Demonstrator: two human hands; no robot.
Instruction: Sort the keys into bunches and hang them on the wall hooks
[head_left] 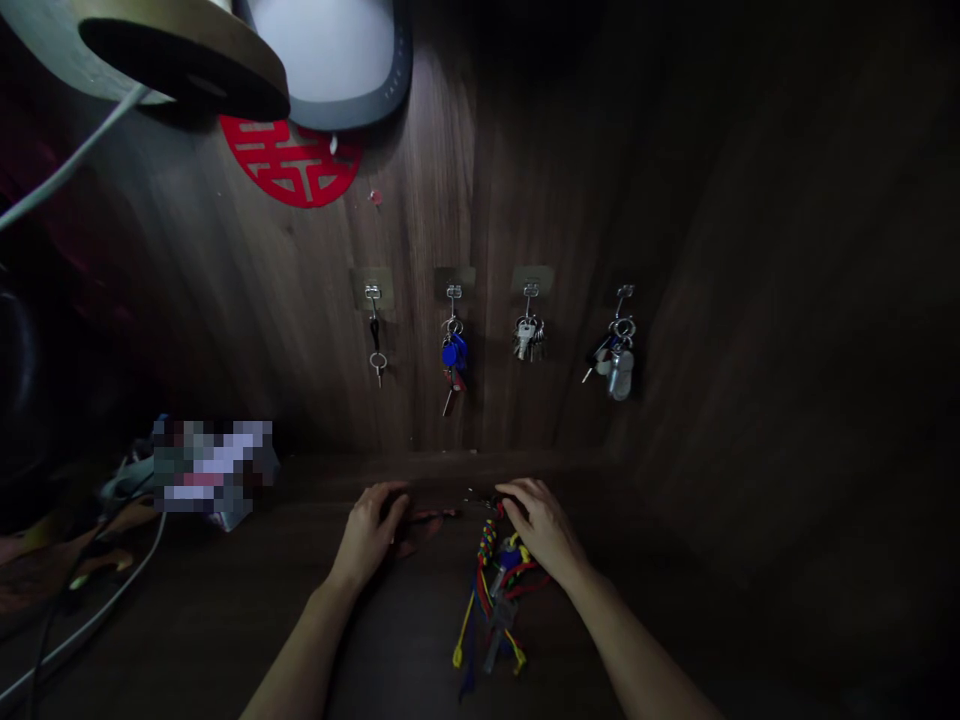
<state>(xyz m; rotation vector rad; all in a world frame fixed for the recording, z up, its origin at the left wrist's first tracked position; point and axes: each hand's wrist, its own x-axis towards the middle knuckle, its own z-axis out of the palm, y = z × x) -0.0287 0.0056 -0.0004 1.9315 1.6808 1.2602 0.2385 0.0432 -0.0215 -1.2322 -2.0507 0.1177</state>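
My left hand rests low on the dark wooden surface, thumb and fingers apart. Beside its thumb lies a thin brownish strap, partly lost in shadow. On the other side, my right hand has its curved fingers and thumb apart at the upper end of a keychain. That keychain has a braided multicoloured cord with red, yellow and blue tails. Several keys lie among the strands, below the right hand. The dim light blurs the keychain's upper end, near the fingertips.
Hooks on the wooden back panel hold a small key ring, a blue-tagged bunch, silver keys and a bunch with a metal fob. A red paper-cut, a lamp, a white cable and a pixelated item are leftward.
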